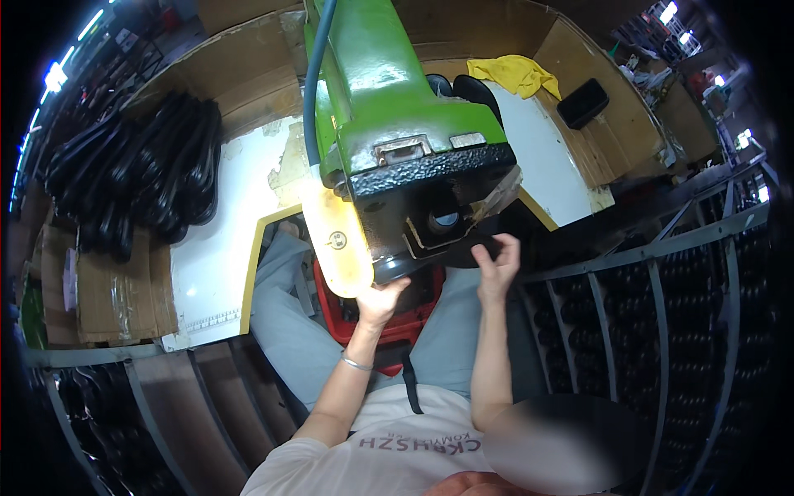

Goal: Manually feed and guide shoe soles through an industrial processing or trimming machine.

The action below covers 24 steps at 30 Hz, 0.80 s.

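Left hand point(382, 302) and right hand point(498, 269), apart, clamp opposite ends of a glossy black elongated piece point(395, 269), lying crosswise beneath the green metal machine point(393, 91) at the white desk's point(213, 273) notched front edge.

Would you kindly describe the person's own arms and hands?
The left hand and right hand are gloveless. A thin silvery bangle circles the left forearm; the short left sleeve is white. The right forearm shows no band; the right sleeve is obscured.
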Available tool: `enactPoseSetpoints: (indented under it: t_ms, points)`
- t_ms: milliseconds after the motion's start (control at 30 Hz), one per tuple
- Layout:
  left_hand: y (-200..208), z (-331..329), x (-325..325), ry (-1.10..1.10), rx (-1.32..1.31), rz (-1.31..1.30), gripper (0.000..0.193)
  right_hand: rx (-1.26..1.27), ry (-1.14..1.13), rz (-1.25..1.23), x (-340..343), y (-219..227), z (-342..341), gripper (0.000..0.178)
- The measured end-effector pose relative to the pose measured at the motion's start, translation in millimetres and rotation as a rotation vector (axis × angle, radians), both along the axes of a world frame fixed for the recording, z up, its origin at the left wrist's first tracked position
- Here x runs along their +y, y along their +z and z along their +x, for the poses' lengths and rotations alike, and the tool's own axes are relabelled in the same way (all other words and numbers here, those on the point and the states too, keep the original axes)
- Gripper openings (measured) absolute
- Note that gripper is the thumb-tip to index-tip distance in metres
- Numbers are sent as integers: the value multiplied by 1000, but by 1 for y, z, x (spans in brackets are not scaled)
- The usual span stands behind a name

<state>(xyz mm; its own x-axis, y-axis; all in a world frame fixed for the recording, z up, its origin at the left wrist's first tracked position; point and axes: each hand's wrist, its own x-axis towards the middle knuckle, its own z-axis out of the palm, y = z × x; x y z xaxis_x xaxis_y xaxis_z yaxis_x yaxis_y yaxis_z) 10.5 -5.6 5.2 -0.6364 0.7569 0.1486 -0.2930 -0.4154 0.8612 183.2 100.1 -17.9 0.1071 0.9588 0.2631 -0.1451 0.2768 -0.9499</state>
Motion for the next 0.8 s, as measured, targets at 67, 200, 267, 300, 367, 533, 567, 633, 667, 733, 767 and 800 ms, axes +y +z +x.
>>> enactPoseSetpoints:
  t_ms: [67,200,267,300,367,533,567,633,667,733,767,800]
  points:
    - [-25,-20,-10,61,217,-16,58,-190,-50,171,1,45,6,42]
    - [-28,-43,-26,-4,63,62,60,-406,9,331,-4,93,-2,45]
    - [-19,-59,-43,-65,-134,106,57,-435,53,381,-9,96,-19,50]
    - [-14,-66,-50,-35,-215,155,47,-419,96,380,-14,97,-30,50]
    - [-2,-90,-68,-55,-197,202,43,-361,212,333,-24,85,-55,52]
    - [18,-100,-101,5,494,105,25,178,415,-145,-73,56,-91,84]
    - [23,-90,-102,-33,683,97,22,322,589,-493,-89,63,-80,77]
    - [36,-68,-108,-311,799,18,30,450,659,-707,-119,74,-76,68]
    - [47,-64,-106,-429,810,28,32,458,700,-814,-119,70,-66,66]
    - [77,-80,-85,-262,991,47,30,404,798,-900,-102,50,-26,70]
    - [80,-108,-79,-112,1127,-24,32,263,796,-833,-93,55,-13,72]
    - [84,-144,-71,33,1258,-89,35,127,778,-761,-83,63,3,73]
